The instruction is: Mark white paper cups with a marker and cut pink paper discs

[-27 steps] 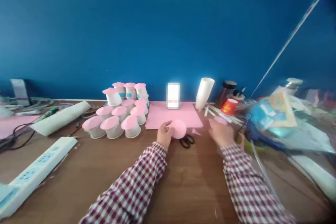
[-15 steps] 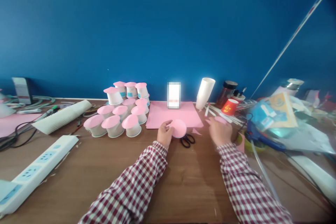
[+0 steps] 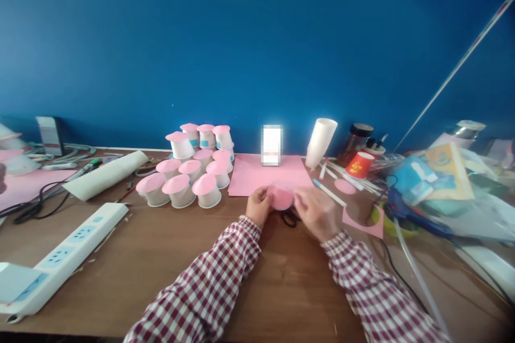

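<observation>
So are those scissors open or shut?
Cannot tell: only the scissors' black handles show; the blades are hidden, apparently behind the pink disc in the left hand.

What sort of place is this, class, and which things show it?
Probably a craft table: pink-topped white cups stand grouped, the left hand holds a pink disc, and black-handled scissors lie nearby.

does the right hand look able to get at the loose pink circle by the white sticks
Probably yes: the right hand is close to the pink circle, with only a thin blue-ended stick lying low between them, which seems little hindrance.
</observation>
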### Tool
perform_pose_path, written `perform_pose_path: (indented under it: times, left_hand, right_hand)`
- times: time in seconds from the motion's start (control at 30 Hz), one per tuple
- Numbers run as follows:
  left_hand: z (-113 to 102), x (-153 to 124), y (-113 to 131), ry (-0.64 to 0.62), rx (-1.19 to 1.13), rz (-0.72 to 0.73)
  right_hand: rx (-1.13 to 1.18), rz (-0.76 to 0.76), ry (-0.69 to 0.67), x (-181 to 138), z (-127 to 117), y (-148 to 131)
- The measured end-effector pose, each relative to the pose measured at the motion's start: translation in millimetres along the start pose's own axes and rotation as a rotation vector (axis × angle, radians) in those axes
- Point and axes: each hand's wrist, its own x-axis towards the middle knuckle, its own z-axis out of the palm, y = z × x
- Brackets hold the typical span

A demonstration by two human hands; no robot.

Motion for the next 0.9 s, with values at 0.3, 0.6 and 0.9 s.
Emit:
perform_pose_path:
  times: [0.3, 0.6, 0.9]
  left_hand:
    - [2, -7, 8, -0.061, -0.118, 0.045]
    - [-13, 5, 1, 0.008, 0.289, 0.333]
    - [-24, -26, 14, -0.115, 0.761, 0.533]
  right_hand:
    - [-0.028, -0.153, -0.237, 5, 13, -20]
    - [0.284, 0.314, 0.064, 3, 20, -22]
    - [0.445, 0.273, -0.299, -8, 33, -32]
